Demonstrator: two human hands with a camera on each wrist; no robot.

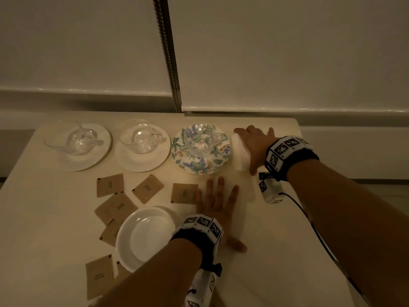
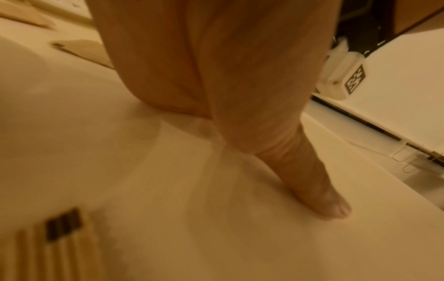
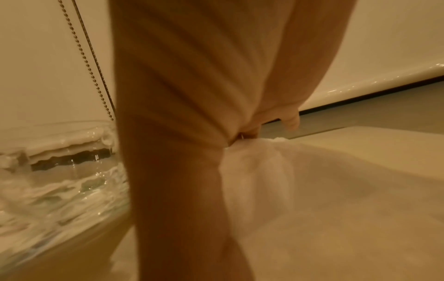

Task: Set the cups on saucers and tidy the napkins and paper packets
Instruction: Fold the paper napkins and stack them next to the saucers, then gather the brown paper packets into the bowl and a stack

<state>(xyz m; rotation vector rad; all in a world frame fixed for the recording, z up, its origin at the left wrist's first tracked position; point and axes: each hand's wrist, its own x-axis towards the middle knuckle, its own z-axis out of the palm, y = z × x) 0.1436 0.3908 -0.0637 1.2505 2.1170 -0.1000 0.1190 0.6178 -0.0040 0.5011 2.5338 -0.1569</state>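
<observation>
Three saucers stand in a row at the back of the table, each with a clear glass cup: white saucer, white saucer, floral saucer with its cup. Right of the floral saucer lies a white napkin stack. My right hand rests on it, thumb at the near end and fingers at the far end. My left hand lies flat on the table with its fingers spread and holds nothing. Several brown paper packets lie scattered at front left.
An empty white saucer sits just left of my left wrist, over some packets. One packet touches my left fingers. A bead chain hangs by the blind behind the table. The table's right edge is close to my right wrist.
</observation>
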